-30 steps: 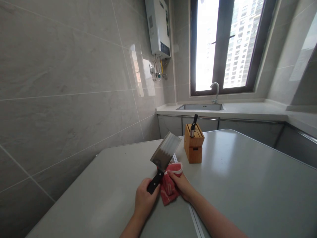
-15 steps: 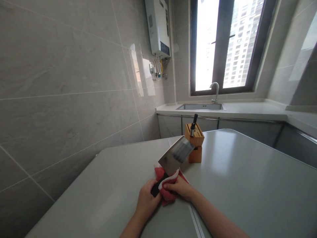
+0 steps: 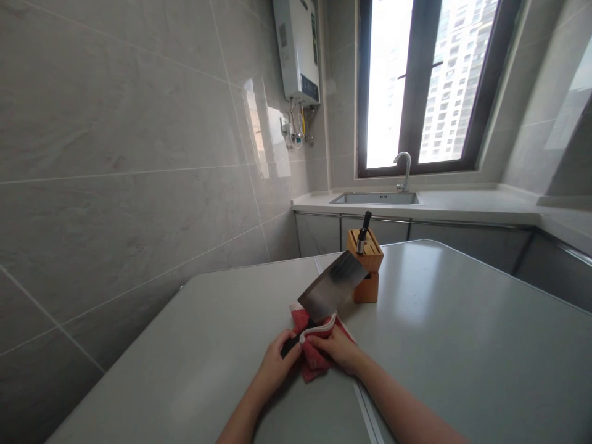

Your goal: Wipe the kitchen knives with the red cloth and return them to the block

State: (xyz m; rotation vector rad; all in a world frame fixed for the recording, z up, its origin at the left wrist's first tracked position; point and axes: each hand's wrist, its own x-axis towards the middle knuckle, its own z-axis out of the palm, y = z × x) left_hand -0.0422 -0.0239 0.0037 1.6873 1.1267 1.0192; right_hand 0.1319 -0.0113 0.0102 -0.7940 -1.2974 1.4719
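My left hand (image 3: 276,362) is closed round the black handle of a cleaver (image 3: 332,288). The broad steel blade points up and to the right, away from me. My right hand (image 3: 337,350) grips a red cloth (image 3: 316,362) with a white edge, which is folded over the handle close to the blade. Part of the handle is hidden under the cloth. Just behind the blade stands a wooden knife block (image 3: 370,262) with black-handled tools (image 3: 364,233) in its slots; the blade overlaps it in view, and I cannot tell whether they touch.
The pale table (image 3: 222,345) has a seam running through it on my side. Beyond it is a counter with a sink (image 3: 377,198) and a faucet (image 3: 407,168) below the window. A tiled wall (image 3: 139,135) rises on the left, with a water heater (image 3: 296,52) mounted on it.
The cleaver's blade has turned slightly, and its face now looks darker. Both hands keep their grip; the view has shifted a little.
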